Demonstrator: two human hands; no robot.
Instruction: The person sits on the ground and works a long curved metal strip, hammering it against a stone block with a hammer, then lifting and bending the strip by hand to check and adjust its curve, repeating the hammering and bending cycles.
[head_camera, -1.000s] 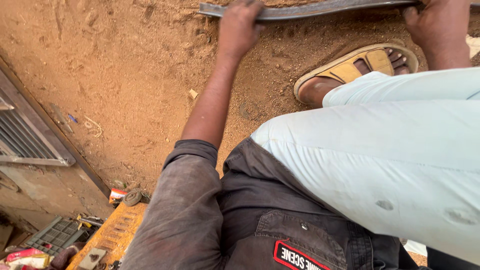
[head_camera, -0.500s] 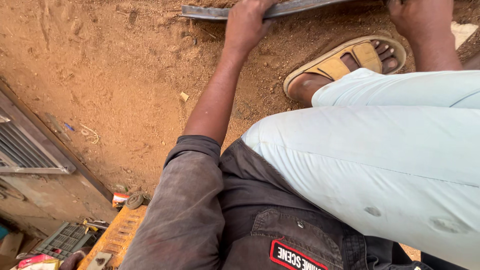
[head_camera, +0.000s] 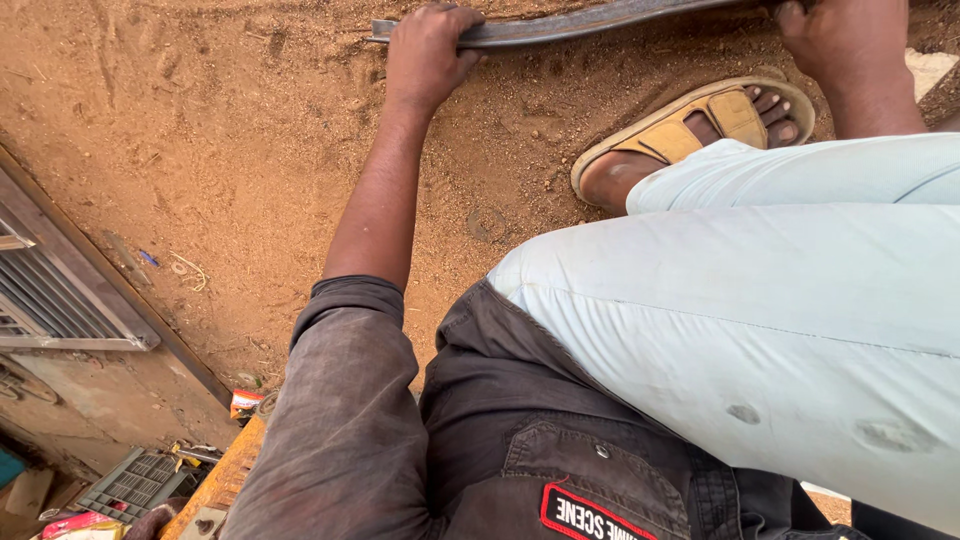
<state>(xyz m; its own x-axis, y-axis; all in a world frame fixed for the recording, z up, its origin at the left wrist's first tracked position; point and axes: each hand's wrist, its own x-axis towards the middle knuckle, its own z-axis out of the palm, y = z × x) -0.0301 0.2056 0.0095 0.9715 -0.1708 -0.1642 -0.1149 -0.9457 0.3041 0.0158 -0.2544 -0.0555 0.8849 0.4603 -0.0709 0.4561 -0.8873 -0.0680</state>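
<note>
- We see a long dark metal bar (head_camera: 560, 25) lying across the sandy ground (head_camera: 230, 150) at the top of the view; we take this bar as our landmark.
- The left hand (head_camera: 428, 55) is closed around the bar close to its left end; the fingers (head_camera: 440, 20) are curled over the top edge and the thumb is pressed on the near side.
- The right hand (head_camera: 845, 40) is on the same bar, far to the right of the left hand. It touches the bar, but the top edge of the view cuts it, so we cannot tell how tightly it is closed.
- Just below the bar, between the two hands, a foot in a tan sandal (head_camera: 700, 125) stands on the sand, the toes pointing to the right.
- Below the sandal, nearer to us than the bar, a knee in pale blue trousers (head_camera: 760, 310) is bent.
- The left arm goes down from the bar into a dark grey sleeve (head_camera: 345, 420).
- Far from the bar, at the lower left, there is a metal grille (head_camera: 50, 300) and a yellow object (head_camera: 215, 480) with small clutter beside it.
</note>
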